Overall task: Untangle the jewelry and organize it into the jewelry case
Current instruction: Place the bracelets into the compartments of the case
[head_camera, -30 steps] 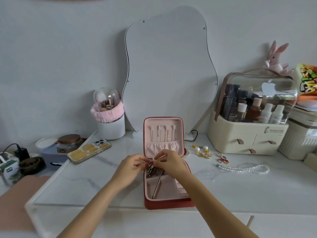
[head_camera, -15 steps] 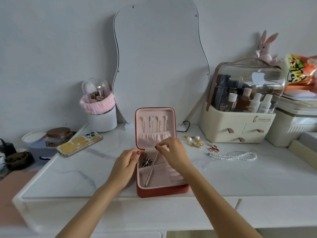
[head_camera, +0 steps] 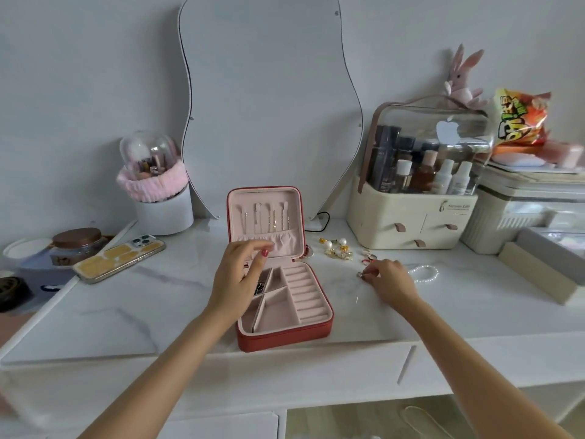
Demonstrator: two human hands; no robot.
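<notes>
In the head view, a red jewelry case stands open in the middle of the frame, on a white marble table. Its lid is upright and shows a pink lining with thin chains hanging on it. In the base there are pink compartments; a small dark heap of jewelry lies in the upper left compartment, partly hidden by the hand.

The left hand hovers over the left part of the case, its fingers loosely bent and holding nothing that I can see.

The right hand is on the table right of the case, well apart from it. Its fingertips pinch a small ring that is at the table surface. Just behind this hand lie some rings, and more to the left a group of pearl earrings. A pearl bracelet lies just right of the hand.

In the left part of the frame a phone lies near a white brush holder. A wavy mirror leans on the wall behind the case. At the right stands a cream cosmetics organizer with a pink toy rabbit on top.
</notes>
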